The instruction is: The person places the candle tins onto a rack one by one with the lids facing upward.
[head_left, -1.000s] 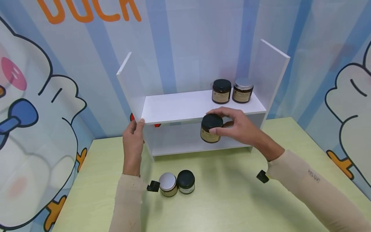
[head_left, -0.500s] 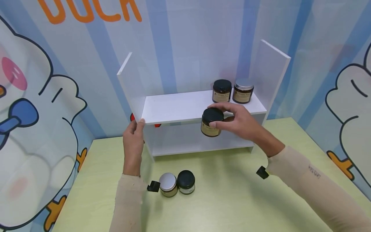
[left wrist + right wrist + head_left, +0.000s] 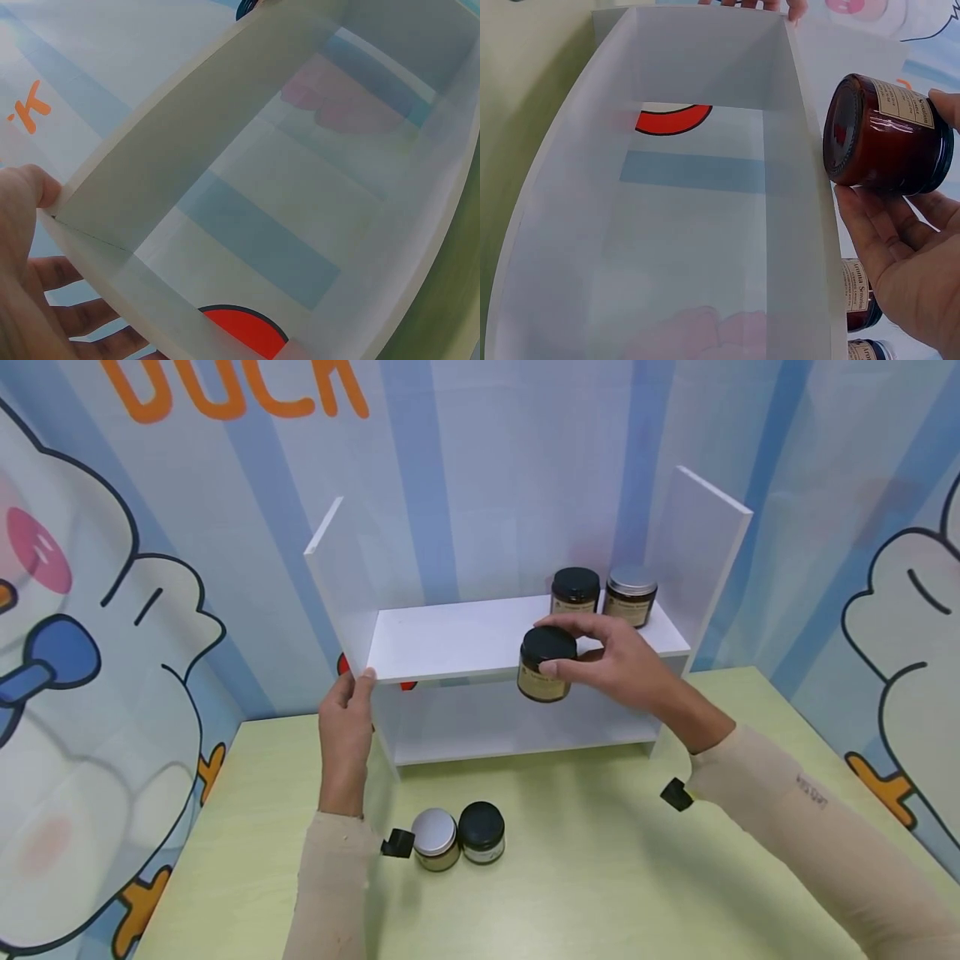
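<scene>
My right hand [image 3: 626, 664] holds a candle jar [image 3: 542, 685] of dark amber glass with a black lid and a cream label. Thumb and fingers pinch it near the lid, at the front edge of the upper board of a white shelf [image 3: 442, 643]. In the right wrist view, the jar [image 3: 885, 135] has its base beside that board's edge. My left hand [image 3: 345, 735] grips the shelf's left side panel, thumb on the front edge and fingers around the outside, as the left hand [image 3: 45, 277] also shows in its wrist view.
On the upper board, a black-lidded jar [image 3: 575, 585] and a silver-lidded jar [image 3: 630, 597] stand at the right. Another silver-lidded jar [image 3: 435, 839] and black-lidded jar [image 3: 482, 832] stand on the green table [image 3: 585, 877]. Tall side panels [image 3: 701, 543] flank the upper board.
My right hand has raised the candle jar from in front of the lower compartment to the upper board's front edge. The left hand has stayed on the side panel.
</scene>
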